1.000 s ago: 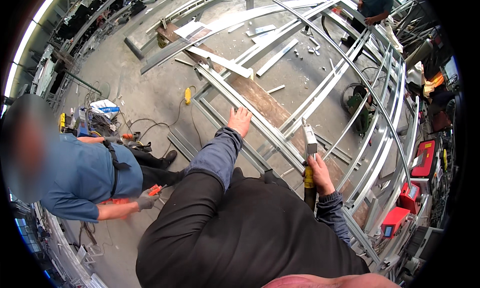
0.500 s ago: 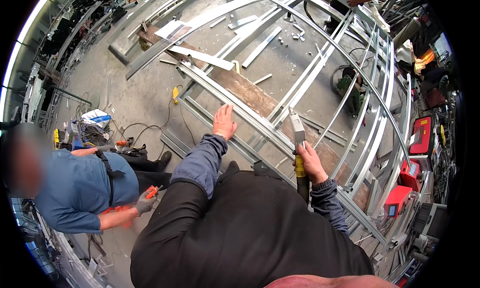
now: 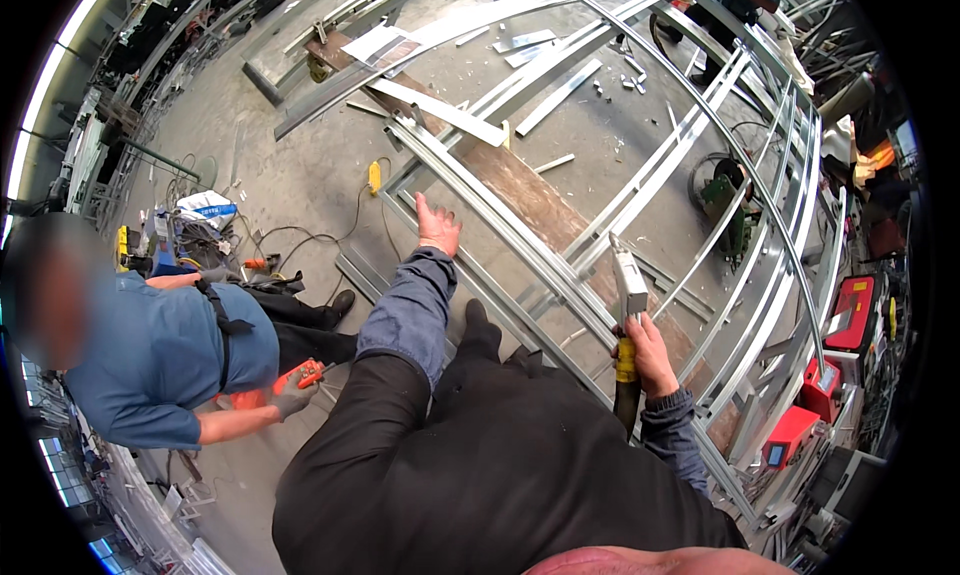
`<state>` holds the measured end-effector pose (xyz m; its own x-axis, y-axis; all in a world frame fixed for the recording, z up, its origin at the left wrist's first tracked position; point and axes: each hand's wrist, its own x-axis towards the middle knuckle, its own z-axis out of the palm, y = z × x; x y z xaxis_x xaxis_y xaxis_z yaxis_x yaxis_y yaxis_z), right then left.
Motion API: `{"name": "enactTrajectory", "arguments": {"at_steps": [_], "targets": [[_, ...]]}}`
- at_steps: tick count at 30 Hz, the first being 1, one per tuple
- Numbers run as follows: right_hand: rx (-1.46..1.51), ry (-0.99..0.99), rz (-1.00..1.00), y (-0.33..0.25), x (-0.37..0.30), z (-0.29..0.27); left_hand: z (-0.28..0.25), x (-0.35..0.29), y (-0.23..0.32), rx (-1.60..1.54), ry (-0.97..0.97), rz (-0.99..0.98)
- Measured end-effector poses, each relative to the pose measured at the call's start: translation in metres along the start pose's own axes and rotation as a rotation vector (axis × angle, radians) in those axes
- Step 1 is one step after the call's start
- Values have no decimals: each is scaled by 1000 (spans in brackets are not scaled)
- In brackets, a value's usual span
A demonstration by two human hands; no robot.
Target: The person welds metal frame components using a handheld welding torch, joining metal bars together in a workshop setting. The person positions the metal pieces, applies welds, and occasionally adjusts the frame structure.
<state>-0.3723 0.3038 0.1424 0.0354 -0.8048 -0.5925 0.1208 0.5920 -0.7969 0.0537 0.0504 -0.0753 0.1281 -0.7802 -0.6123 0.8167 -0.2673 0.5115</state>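
Note:
My right hand [image 3: 652, 355] is wrapped round a hand-held welding gun [image 3: 630, 285] with a boxy silver-grey body, a narrow tip and a yellow-and-black rear end. Its tip points away from me, over the rails of a large metal frame [image 3: 500, 210]. Left of the frame's near rails, my left hand [image 3: 437, 225] is open with fingers spread and nothing in it. Whether it touches the near rail I cannot tell. A brown board [image 3: 520, 190] lies beneath the rails, and a long curved tube [image 3: 690, 95] arches across the frame's far side.
At my left a person in a blue shirt [image 3: 170, 345] holds an orange tool [image 3: 312, 373] in a gloved hand. A cable with a yellow piece [image 3: 375, 178] lies on the floor. Offcuts [image 3: 560, 95] are scattered beyond the rails. Red machines [image 3: 790, 435] stand at the right.
My left hand has come off the frame's rails toward the left, its fingers spreading. The welding gun stays in my right hand. My view has turned slightly, so the frame sits farther right.

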Motion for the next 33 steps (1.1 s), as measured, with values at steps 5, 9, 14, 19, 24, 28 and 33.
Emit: {"name": "enactTrajectory", "arguments": {"at_steps": [5,9,14,19,24,28,33], "targets": [[-12,62,12,-5,7,3,3,60,0,43,173,-30],[-46,71,28,-15,5,9,-12,106,2,4,316,-31],[-36,92,33,-3,2,4,4,124,1,-34,342,-10],[-33,87,9,-14,5,13,4,114,9,-40,317,12],[40,101,11,-14,15,8,12,65,-6,81,282,30],[35,70,14,-36,18,16,15,-24,-45,515,176,260],[101,130,-56,-28,2,-8,90,-142,-83,1438,-607,996]]}}
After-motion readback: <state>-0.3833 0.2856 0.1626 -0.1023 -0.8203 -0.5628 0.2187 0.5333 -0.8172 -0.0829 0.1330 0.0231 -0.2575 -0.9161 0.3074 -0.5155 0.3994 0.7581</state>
